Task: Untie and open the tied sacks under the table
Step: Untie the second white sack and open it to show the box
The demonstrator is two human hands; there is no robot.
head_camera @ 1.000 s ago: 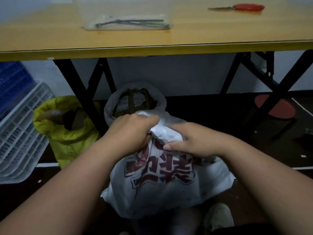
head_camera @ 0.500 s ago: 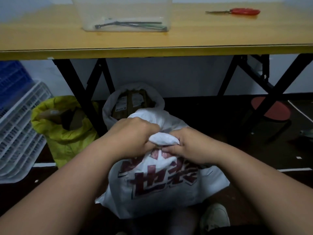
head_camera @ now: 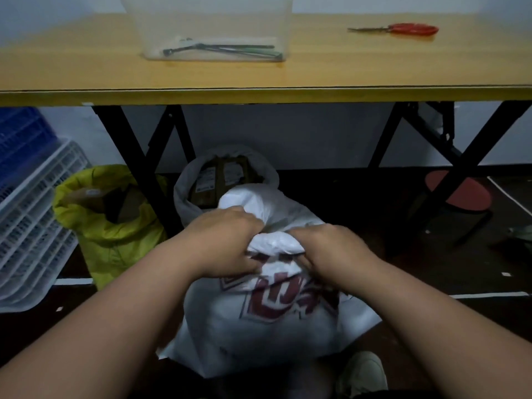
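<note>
A white sack with dark red print (head_camera: 267,326) stands on the floor in front of me, below the table edge. My left hand (head_camera: 227,243) and my right hand (head_camera: 331,249) both clutch its bunched, knotted top (head_camera: 275,241), one on each side. Behind it a grey sack (head_camera: 184,194) stands open with brown packets showing inside. To the left a yellow sack (head_camera: 112,243) also gapes open, with brown contents visible.
The yellow-topped table (head_camera: 259,95) spans the view on black crossed legs (head_camera: 135,162). On it sit a clear bin (head_camera: 210,27) with tools and red-handled scissors (head_camera: 403,29). White and blue crates (head_camera: 31,226) stand at left, a red stool (head_camera: 457,194) at right, my shoe (head_camera: 362,372) below.
Both hands have closed in tighter around the white sack's knot, and the sack's printed face has crumpled and shifted under them. My view has tilted slightly downward.
</note>
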